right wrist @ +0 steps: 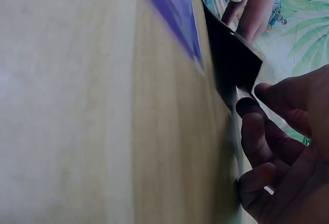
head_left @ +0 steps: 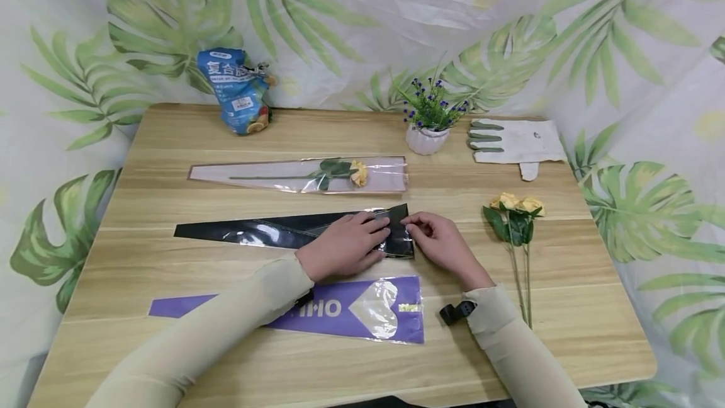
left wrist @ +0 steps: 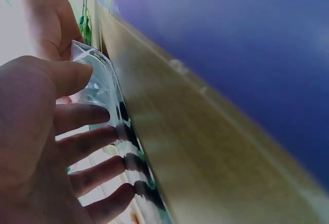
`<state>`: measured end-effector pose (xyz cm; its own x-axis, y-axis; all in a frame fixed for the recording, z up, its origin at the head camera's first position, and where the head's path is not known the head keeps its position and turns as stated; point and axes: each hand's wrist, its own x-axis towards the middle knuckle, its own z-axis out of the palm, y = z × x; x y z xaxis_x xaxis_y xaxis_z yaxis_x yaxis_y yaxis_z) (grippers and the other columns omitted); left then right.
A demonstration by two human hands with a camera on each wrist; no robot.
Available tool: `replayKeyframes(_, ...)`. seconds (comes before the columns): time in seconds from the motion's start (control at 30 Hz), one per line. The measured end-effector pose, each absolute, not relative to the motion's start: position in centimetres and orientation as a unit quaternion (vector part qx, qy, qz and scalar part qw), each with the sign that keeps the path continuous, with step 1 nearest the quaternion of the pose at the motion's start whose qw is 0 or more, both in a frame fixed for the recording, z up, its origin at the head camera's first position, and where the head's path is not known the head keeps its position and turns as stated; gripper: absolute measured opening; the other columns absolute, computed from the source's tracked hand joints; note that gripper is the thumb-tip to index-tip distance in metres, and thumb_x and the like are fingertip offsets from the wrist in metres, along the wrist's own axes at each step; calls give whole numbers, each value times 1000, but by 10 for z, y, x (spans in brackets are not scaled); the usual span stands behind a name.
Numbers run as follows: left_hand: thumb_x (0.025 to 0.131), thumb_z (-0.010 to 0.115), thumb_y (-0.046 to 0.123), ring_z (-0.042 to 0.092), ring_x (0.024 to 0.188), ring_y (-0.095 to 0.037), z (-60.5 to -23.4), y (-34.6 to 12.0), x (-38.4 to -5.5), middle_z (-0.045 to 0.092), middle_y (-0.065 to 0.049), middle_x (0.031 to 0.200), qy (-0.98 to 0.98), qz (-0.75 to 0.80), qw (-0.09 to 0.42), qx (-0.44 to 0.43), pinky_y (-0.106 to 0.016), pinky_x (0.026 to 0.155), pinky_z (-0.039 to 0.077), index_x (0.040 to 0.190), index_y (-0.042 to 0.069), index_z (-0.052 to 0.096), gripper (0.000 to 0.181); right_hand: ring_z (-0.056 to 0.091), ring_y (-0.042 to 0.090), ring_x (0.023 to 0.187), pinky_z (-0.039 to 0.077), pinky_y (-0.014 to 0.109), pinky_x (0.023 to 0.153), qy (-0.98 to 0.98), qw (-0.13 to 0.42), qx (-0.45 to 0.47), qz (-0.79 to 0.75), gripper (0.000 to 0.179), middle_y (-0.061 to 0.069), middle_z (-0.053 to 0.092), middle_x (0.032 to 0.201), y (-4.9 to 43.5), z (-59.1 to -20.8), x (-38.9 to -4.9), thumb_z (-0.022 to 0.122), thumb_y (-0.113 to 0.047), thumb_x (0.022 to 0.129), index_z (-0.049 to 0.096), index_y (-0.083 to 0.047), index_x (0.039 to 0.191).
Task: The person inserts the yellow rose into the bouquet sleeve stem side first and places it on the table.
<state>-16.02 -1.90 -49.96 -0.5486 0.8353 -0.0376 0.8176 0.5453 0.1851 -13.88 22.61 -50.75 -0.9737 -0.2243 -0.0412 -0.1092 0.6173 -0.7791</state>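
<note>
A long tapered black flower sleeve (head_left: 272, 229) of glossy film lies across the middle of the table. On its wide end rests my left hand (head_left: 347, 245), fingers stretched over the film; the left wrist view shows those fingertips touching the shiny surface. My right hand (head_left: 442, 243) pinches the open edge of the same sleeve (right wrist: 234, 57) between thumb and forefinger, and that edge lifts off the table in the right wrist view. Just below lies a purple sleeve (head_left: 408, 326) with a clear heart window, partly under my left forearm. Above is a pink-edged clear sleeve (head_left: 266, 170) holding a yellow rose (head_left: 359, 173).
Two yellow roses (head_left: 518, 206) on long stems lie to the right. Along the back stand a blue printed bag (head_left: 235, 93) and a white pot (head_left: 427, 140) of purple flowers, with a white glove (head_left: 521, 141) beside it. A leaf-patterned cloth (head_left: 351, 30) hangs behind the table.
</note>
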Motion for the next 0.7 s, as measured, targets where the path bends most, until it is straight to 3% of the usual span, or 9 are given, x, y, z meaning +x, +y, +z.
replayKeyframes(0.13,106,51,41,48,130,-24,-504,-14,-166,54,-2,147,885,119,50,447,-46,101,43,133,18,69,40,55,17,67,45,36,63,900,56,-97,-422,19,-3,62,77,224,-508,-141,65,-24,101,74,-14,115)
replayKeyframes(0.33,105,57,33,54,119,-21,-503,-9,-174,64,4,134,895,211,72,386,-43,91,48,121,16,76,30,54,15,66,44,34,61,900,29,-124,-418,21,-2,61,79,219,-508,-145,70,-23,98,73,-16,118)
replayKeyframes(0.53,105,53,41,58,107,-17,-498,-2,-180,72,7,113,899,286,106,313,-40,87,47,113,21,79,34,56,13,69,47,32,62,898,6,-177,-404,22,-7,66,91,217,-506,-143,74,-18,95,75,-13,117)
replayKeyframes(0.7,102,59,44,58,101,-16,-498,2,-182,73,10,111,903,293,117,291,-36,79,47,105,24,81,30,56,13,71,48,33,63,898,10,-184,-398,23,-7,67,96,217,-506,-141,74,-14,94,74,-13,118)
